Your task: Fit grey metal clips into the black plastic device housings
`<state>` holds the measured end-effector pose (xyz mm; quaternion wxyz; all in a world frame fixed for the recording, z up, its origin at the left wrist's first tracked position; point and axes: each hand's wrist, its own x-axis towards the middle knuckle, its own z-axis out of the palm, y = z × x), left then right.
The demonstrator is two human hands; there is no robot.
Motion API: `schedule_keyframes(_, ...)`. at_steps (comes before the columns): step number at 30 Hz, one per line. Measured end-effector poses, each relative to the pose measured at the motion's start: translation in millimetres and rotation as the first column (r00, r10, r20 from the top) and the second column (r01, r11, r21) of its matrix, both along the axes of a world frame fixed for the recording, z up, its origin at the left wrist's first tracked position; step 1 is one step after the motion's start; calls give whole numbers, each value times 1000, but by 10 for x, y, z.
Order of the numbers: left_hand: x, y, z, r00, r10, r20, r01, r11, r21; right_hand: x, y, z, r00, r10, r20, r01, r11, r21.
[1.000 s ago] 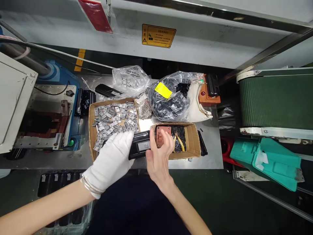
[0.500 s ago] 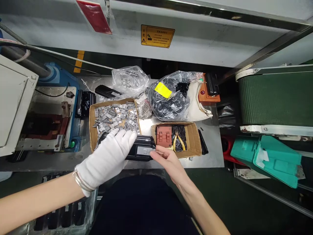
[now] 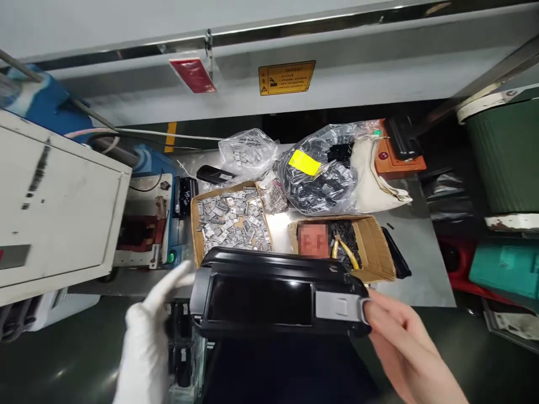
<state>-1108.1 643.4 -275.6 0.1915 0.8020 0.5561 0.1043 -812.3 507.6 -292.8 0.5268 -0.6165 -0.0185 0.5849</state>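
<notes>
A long black plastic case [image 3: 261,300] is raised close to the camera, above the front edge of the metal table. It has a glossy dark window and a grey latch [image 3: 337,306] near its right end. My bare right hand [image 3: 404,336] pinches that right end, thumb beside the latch. At the left end is my white-gloved left hand [image 3: 155,320], its fingers stretched and apart, tips at the case's corner. Behind the case stands a cardboard box of grey latches [image 3: 193,224]. Another cardboard box [image 3: 373,247] holds small black parts, yellow-handled pliers [image 3: 346,252] and a partly blurred reddish block [image 3: 314,241].
Plastic bags of parts [image 3: 315,185] and a white cloth [image 3: 370,174] lie at the back. A blue press [image 3: 168,224] and a white cabinet [image 3: 63,196] stand left. On the right are a green conveyor belt [image 3: 501,157] and a teal bin [image 3: 505,269].
The case has come up nearer the camera, and its window now faces me. My left hand has moved from over its top to its left end. My right hand stays at the right end.
</notes>
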Motion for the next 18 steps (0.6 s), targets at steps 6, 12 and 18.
schedule_keyframes(6, 75, -178, -335, 867, 329, 375, -232, 932, -279, 21, 199, 24, 960, 279, 29, -280, 953, 115)
schedule_keyframes(12, -110, -323, -517, 840, 363, 403, -284, 927, -244, -43, 371, 119, 956, 295, 5, -292, 945, 147)
schedule_keyframes(18, -255, -367, -582, 964, 75, 254, -77, 997, -5, -95, 412, 156, 954, 298, -42, -292, 951, 106)
